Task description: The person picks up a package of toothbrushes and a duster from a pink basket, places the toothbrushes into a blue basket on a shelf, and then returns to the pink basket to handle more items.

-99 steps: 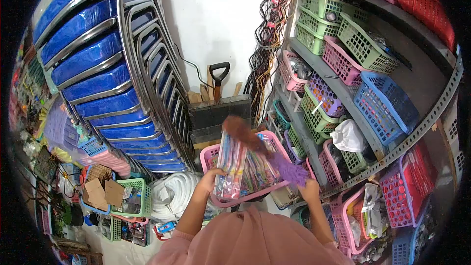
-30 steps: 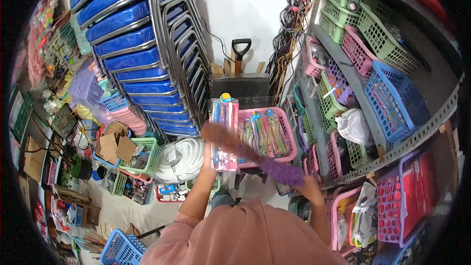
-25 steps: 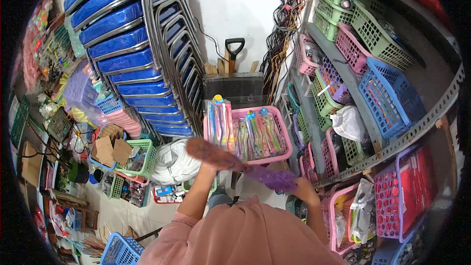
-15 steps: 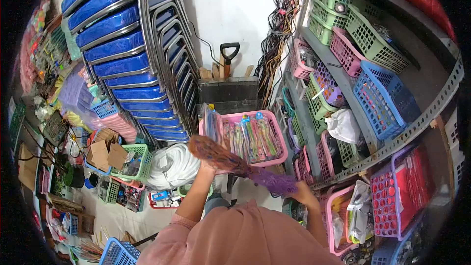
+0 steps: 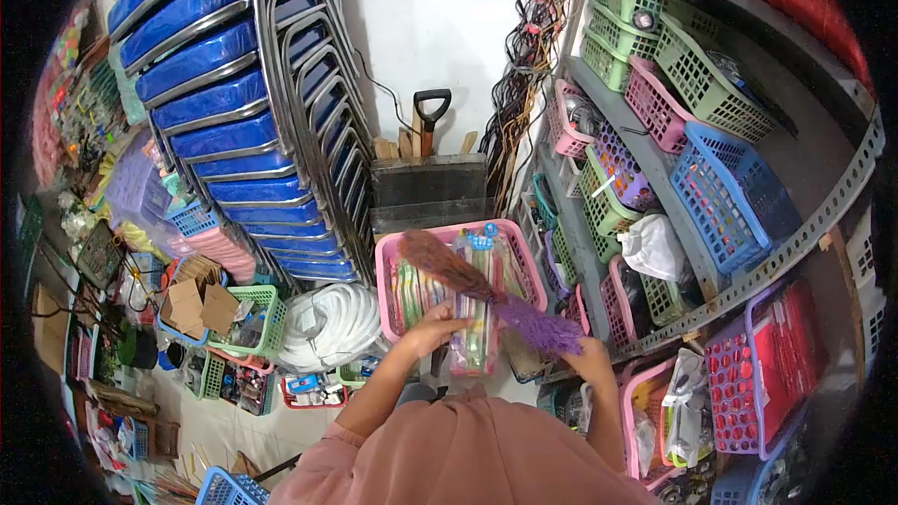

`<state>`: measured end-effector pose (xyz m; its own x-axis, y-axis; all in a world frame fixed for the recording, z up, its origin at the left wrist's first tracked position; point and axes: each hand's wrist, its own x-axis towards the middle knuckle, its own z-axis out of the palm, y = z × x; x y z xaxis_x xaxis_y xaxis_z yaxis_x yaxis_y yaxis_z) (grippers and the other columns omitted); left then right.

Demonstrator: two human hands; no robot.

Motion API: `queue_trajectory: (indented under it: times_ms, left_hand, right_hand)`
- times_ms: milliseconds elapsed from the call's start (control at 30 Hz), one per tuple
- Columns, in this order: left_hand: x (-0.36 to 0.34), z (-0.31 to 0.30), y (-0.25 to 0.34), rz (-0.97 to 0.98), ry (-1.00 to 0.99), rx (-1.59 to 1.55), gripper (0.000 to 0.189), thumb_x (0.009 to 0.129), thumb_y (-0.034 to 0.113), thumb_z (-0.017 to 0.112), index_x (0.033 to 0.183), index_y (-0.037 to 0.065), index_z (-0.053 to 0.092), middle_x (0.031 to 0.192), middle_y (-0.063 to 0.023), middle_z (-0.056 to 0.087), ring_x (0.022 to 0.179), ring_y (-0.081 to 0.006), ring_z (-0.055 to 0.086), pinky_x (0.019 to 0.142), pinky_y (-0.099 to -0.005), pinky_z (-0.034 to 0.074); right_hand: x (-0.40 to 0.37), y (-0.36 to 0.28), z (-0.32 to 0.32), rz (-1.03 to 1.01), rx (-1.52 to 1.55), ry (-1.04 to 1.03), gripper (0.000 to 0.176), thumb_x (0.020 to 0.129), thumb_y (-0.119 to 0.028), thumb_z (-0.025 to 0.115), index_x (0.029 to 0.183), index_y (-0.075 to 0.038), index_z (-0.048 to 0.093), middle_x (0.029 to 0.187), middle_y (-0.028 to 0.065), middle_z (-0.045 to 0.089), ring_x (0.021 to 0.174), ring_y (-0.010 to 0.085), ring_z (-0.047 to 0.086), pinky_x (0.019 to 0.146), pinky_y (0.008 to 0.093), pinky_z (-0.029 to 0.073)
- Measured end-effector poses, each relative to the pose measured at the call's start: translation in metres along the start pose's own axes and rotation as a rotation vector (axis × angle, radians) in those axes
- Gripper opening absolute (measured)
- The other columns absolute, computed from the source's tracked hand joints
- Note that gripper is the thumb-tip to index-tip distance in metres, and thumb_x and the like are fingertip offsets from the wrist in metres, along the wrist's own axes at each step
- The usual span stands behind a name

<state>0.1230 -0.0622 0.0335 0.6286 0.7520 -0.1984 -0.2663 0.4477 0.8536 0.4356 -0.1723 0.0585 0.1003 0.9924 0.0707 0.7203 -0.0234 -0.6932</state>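
My left hand (image 5: 434,333) is closed on a long clear pack of coloured strips (image 5: 470,353), which is tilted up over the pink basket's near edge. My right hand (image 5: 589,361) grips the purple end of a brown-and-purple bristly bundle (image 5: 449,266); what kind of thing it is I cannot make out. The bundle slants up to the left, its brown end above the basket, and crosses in front of the clear pack. More long packs (image 5: 412,287) lie side by side in the pink basket (image 5: 383,273), partly hidden by the bundle.
A tall stack of blue chairs (image 5: 224,136) rises on the left. Below it lies a coil of white hose (image 5: 329,325) near a green basket (image 5: 271,323). Metal shelves (image 5: 645,150) with plastic baskets line the right. A shovel handle (image 5: 430,112) stands by the back wall.
My left hand has let go of the bundle's brown part and taken hold of a clear pack, lifting its near end. My right hand still holds the bundle, slightly farther right.
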Motion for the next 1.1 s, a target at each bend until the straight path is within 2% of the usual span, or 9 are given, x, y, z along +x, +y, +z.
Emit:
queue_trajectory:
  times_ms: [133, 233, 367, 533, 667, 867, 967, 1067, 1100]
  left_hand:
    - [0.007, -0.01, -0.001, -0.065, 0.154, -0.257, 0.034, 0.084, 0.013, 0.054, 0.116, 0.002, 0.049, 0.102, -0.0099, 0.06, 0.086, -0.0204, 0.062, 0.076, -0.035, 0.051]
    - [0.015, -0.031, 0.0, -0.113, 0.027, -0.456, 0.032, 0.084, 0.012, 0.048, 0.114, -0.001, 0.049, 0.099, -0.0143, 0.061, 0.085, -0.0251, 0.063, 0.075, -0.0387, 0.053]
    - [0.006, -0.015, 0.044, -0.055, 0.141, -0.348, 0.034, 0.082, 0.009, 0.044, 0.114, -0.002, 0.047, 0.096, -0.0164, 0.061, 0.085, -0.0278, 0.063, 0.076, -0.039, 0.053]
    - [0.023, -0.046, 0.049, 0.07, 0.121, -0.305, 0.043, 0.078, 0.007, 0.046, 0.12, -0.003, 0.045, 0.105, -0.0194, 0.059, 0.089, -0.0292, 0.062, 0.078, -0.0418, 0.053]
    - [0.043, -0.085, 0.045, -0.051, 0.033, -0.314, 0.04, 0.078, 0.006, 0.045, 0.117, -0.004, 0.046, 0.103, -0.0183, 0.06, 0.09, -0.03, 0.062, 0.079, -0.0416, 0.052]
    - [0.056, -0.104, 0.068, -0.111, 0.039, -0.38, 0.039, 0.075, 0.004, 0.045, 0.113, -0.004, 0.05, 0.099, -0.0164, 0.061, 0.091, -0.03, 0.061, 0.082, -0.041, 0.051]
    - [0.066, -0.114, 0.067, -0.002, 0.024, -0.311, 0.033, 0.072, 0.008, 0.052, 0.103, 0.0, 0.055, 0.097, -0.0103, 0.06, 0.084, -0.0209, 0.06, 0.078, -0.0337, 0.048]
    - [0.069, -0.116, 0.069, -0.068, 0.05, -0.416, 0.033, 0.073, 0.011, 0.05, 0.103, 0.001, 0.056, 0.097, -0.01, 0.061, 0.087, -0.0208, 0.058, 0.082, -0.032, 0.045]
    - [0.067, -0.111, 0.073, 0.136, 0.158, -0.381, 0.032, 0.075, 0.009, 0.049, 0.105, 0.002, 0.055, 0.099, -0.0101, 0.06, 0.088, -0.0232, 0.058, 0.081, -0.0338, 0.046]
  right_hand:
    - [0.006, 0.003, -0.002, 0.097, -0.216, 0.038, 0.037, 0.067, -0.037, 0.07, 0.077, -0.001, 0.064, 0.072, 0.021, 0.061, 0.069, 0.0371, 0.06, 0.061, 0.0408, 0.048]
    - [0.01, -0.002, -0.009, -0.019, -0.162, -0.064, 0.036, 0.068, -0.036, 0.07, 0.075, -0.001, 0.064, 0.071, 0.0213, 0.06, 0.069, 0.0376, 0.06, 0.061, 0.0416, 0.047]
    - [0.022, 0.0, -0.004, 0.097, -0.212, 0.094, 0.036, 0.067, -0.035, 0.071, 0.078, -0.001, 0.065, 0.072, 0.0213, 0.061, 0.069, 0.0366, 0.061, 0.061, 0.041, 0.048]
    - [0.035, 0.003, 0.001, -0.019, -0.144, -0.043, 0.036, 0.068, -0.033, 0.072, 0.081, -0.001, 0.065, 0.065, 0.0183, 0.06, 0.061, 0.0311, 0.061, 0.057, 0.0386, 0.046]
    - [0.048, 0.013, 0.013, 0.135, -0.173, 0.141, 0.035, 0.067, -0.032, 0.072, 0.078, 0.0, 0.064, 0.063, 0.0172, 0.059, 0.058, 0.0295, 0.06, 0.057, 0.0384, 0.045]
    - [0.06, -0.024, 0.012, 0.14, -0.181, -0.017, 0.033, 0.063, -0.03, 0.073, 0.076, -0.001, 0.064, 0.071, 0.0218, 0.06, 0.069, 0.0364, 0.06, 0.063, 0.0409, 0.047]
    - [0.063, -0.04, 0.014, 0.304, -0.102, 0.148, 0.031, 0.063, -0.029, 0.073, 0.076, -0.002, 0.064, 0.072, 0.0201, 0.061, 0.068, 0.0353, 0.06, 0.063, 0.0404, 0.047]
    - [0.058, -0.031, 0.024, 0.136, -0.1, 0.047, 0.031, 0.063, -0.028, 0.073, 0.078, -0.002, 0.065, 0.073, 0.0197, 0.061, 0.068, 0.0347, 0.061, 0.063, 0.0401, 0.047]
    - [0.056, -0.028, 0.025, 0.114, -0.061, 0.021, 0.03, 0.064, -0.027, 0.072, 0.078, -0.002, 0.065, 0.073, 0.0196, 0.061, 0.068, 0.0346, 0.061, 0.063, 0.04, 0.047]
